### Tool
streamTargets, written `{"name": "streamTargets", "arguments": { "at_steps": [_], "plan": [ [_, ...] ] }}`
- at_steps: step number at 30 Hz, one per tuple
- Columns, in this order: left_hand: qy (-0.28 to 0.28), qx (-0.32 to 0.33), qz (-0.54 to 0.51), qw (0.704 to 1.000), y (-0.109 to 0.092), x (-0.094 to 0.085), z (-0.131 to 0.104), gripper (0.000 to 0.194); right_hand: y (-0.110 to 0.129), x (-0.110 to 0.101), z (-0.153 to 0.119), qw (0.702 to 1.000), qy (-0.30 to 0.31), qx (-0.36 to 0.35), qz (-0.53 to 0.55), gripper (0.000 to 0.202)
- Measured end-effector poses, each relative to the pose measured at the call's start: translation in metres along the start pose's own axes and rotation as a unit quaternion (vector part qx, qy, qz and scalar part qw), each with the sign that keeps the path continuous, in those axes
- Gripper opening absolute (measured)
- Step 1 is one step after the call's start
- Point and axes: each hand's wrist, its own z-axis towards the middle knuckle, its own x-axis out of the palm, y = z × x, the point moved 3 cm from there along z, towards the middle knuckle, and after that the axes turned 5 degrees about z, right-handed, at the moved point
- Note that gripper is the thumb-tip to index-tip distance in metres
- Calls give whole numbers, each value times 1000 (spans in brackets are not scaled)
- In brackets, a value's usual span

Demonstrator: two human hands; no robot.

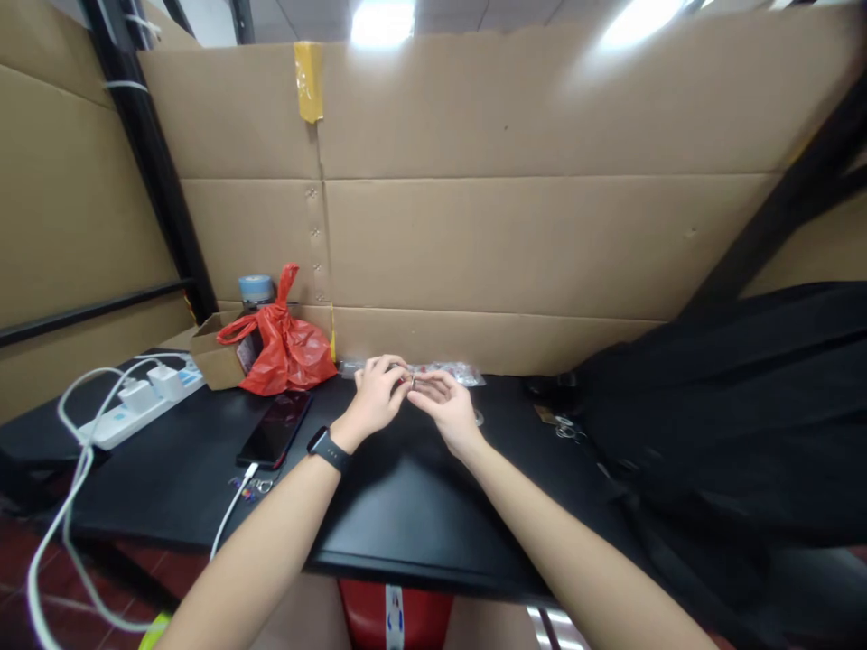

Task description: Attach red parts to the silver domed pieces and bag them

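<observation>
Over the black table, my left hand, with a dark watch on its wrist, and my right hand meet at the fingertips. Both pinch a small, shiny, ring-like metal piece; its exact shape is too small to make out. Just behind the fingers lie clear plastic bags with small reddish contents, partly hidden by the hands. A small pale round item rests on the table beside my right hand, half covered by it.
At left are a phone on a white cable, a keychain-like trinket, a red plastic bag, a cardboard box and a power strip. Metal rings and a large black cloth or bag lie right. Cardboard walls the back.
</observation>
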Motion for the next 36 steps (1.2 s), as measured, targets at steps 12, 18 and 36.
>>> {"name": "streamTargets", "arguments": {
  "at_steps": [12, 18, 36],
  "plan": [
    [-32, 3, 11, 999, 4, 6, -1, 15, -12, -8, 7, 997, 52, 43, -41, 33],
    [-19, 5, 4, 1000, 12, 4, 3, 17, -15, -2, 4, 989, 89, 55, -108, 35],
    [102, 83, -61, 989, 7, 10, 0, 46, 20, -23, 17, 914, 134, -108, -367, 18]
  ]
}}
